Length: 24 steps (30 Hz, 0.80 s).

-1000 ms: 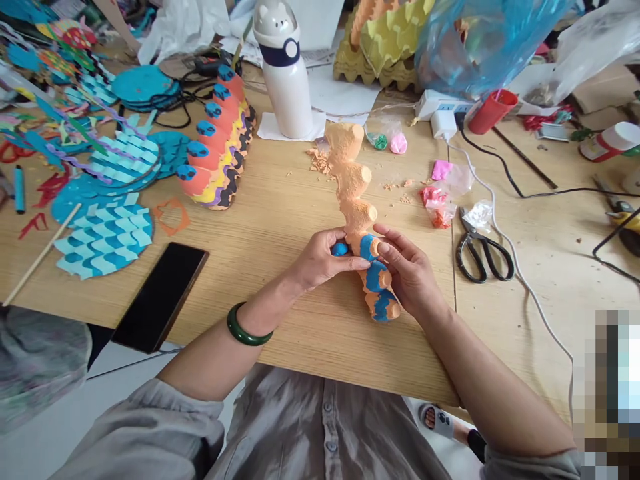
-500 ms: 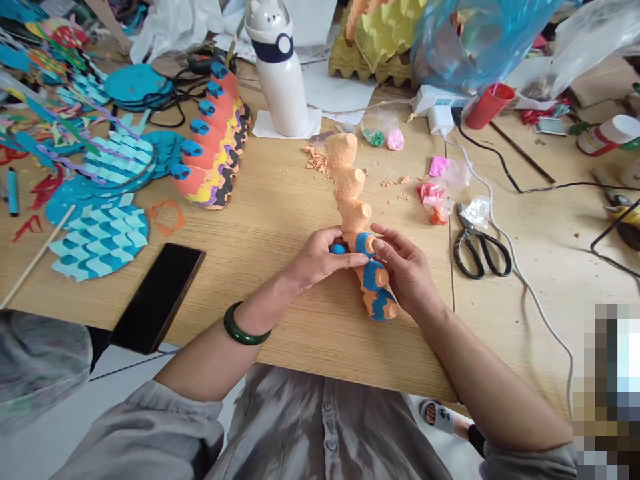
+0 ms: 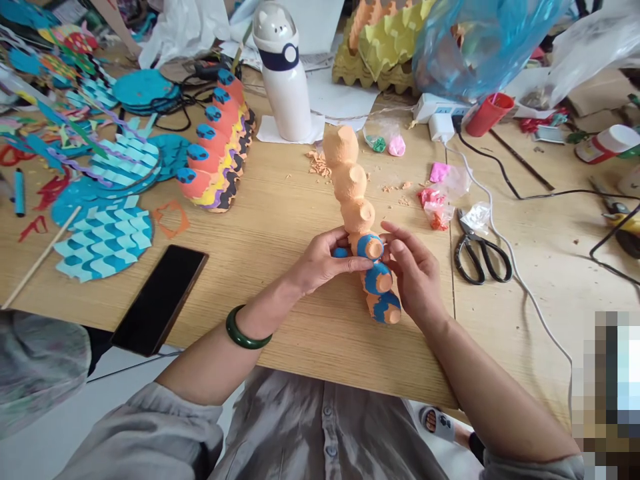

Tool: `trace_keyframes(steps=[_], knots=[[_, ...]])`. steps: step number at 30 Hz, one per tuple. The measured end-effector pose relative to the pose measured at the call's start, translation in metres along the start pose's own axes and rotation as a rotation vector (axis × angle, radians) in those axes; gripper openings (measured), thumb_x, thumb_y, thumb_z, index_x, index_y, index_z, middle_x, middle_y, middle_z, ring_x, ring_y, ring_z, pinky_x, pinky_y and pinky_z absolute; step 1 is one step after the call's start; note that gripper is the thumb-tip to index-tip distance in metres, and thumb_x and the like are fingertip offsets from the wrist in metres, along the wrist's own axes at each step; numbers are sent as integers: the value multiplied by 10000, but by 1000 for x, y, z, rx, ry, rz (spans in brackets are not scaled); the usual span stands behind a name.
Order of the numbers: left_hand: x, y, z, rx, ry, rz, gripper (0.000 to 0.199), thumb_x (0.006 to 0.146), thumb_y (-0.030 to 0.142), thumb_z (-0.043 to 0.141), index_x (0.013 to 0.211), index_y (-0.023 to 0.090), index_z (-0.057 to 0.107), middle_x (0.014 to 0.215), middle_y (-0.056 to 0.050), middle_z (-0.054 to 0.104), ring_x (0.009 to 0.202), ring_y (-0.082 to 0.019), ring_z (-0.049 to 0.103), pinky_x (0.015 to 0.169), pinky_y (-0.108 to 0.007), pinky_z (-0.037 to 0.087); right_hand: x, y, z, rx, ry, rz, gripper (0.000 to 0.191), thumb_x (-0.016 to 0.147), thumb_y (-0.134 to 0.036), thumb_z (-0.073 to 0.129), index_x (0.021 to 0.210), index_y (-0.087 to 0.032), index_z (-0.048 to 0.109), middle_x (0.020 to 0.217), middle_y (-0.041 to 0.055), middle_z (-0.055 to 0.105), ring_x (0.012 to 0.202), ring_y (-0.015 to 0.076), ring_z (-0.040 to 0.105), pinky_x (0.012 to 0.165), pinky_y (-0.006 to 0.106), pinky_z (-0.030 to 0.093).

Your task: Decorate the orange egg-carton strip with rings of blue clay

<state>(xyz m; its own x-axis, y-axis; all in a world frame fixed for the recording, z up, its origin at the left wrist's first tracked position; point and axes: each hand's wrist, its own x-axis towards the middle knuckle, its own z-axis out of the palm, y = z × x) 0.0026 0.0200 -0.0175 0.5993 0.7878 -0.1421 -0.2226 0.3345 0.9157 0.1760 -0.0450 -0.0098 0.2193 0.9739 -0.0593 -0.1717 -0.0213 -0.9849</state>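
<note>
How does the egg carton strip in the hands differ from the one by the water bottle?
The held strip is mostly bare orange; the strip by the bottle is coloured throughout, with blue tips and wavy yellow, purple and black bands. The left hand and right hand hold the first; the second lies on the table. Both are bumpy rows of cups.

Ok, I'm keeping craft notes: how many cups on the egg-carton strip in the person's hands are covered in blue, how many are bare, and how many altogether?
On the peach egg-carton strip:
Blue-covered cups: 3
Bare peach cups: 3
Total: 6
</note>
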Motion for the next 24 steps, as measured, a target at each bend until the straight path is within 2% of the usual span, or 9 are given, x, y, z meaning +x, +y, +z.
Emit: trace_keyframes(steps=[2,4,8,11,15,18,21,24], knots=[[-1,2,-1,-18,-7,18,459,658,332,967,1017,158,739,954,-39,776,837,-146,698,775,-256,544,1,-1,-1,-6,67,-26,357,896,-541,740,1155,-297,747,1079,12,710,831,137,644,799,308,586],[-1,3,-2,-35,-14,25,439,669,340,961,1002,160,741,932,-34,773,823,-144,699,780,-262,550,3,-3,-2,32,64,25,329,889,-561,730,1040,-271,765,1006,15,703,800,142,625,773,306,582],[-2,3,-2,-16,-38,14,465,684,305,949,1075,166,738,1021,-54,782,914,-173,724,846,-287,573,5,-5,0,204,-112,310,405,811,-625,777,837,-223,734,778,12,671,709,155,600,636,282,530],[-3,3,-1,7,-36,14,453,679,275,949,1057,164,725,1009,-45,772,909,-166,713,820,-266,573,4,-8,0,261,-179,425,418,708,-580,886,784,-211,705,685,-19,631,591,119,521,537,247,454],[-4,8,-4,-70,-127,-29,461,672,236,945,1071,170,725,987,-33,735,877,-144,681,770,-239,569,4,-12,-4,266,-232,394,398,672,-529,936,779,-214,717,679,-30,649,565,98,516,539,231,440],[-3,14,-8,-170,-226,-113,415,710,354,930,1009,146,731,747,17,623,614,-76,529,651,-241,557,4,-14,-6,226,-277,337,329,713,-483,931,788,-223,745,696,-36,663,557,85,508,544,225,434],[-2,16,-12,-222,-208,-144,460,778,547,854,889,121,719,598,73,473,474,-27,263,596,-254,552,4,-13,-6,202,-313,322,311,713,-469,938,790,-225,760,742,-22,700,633,105,593,571,222,450],[-2,16,-13,-198,-176,-164,470,758,559,863,869,123,725,621,58,515,478,-24,243,591,-258,550,5,-11,-6,186,-332,325,318,710,-479,936,791,-226,762,763,-15,712,656,116,619,581,228,465]])
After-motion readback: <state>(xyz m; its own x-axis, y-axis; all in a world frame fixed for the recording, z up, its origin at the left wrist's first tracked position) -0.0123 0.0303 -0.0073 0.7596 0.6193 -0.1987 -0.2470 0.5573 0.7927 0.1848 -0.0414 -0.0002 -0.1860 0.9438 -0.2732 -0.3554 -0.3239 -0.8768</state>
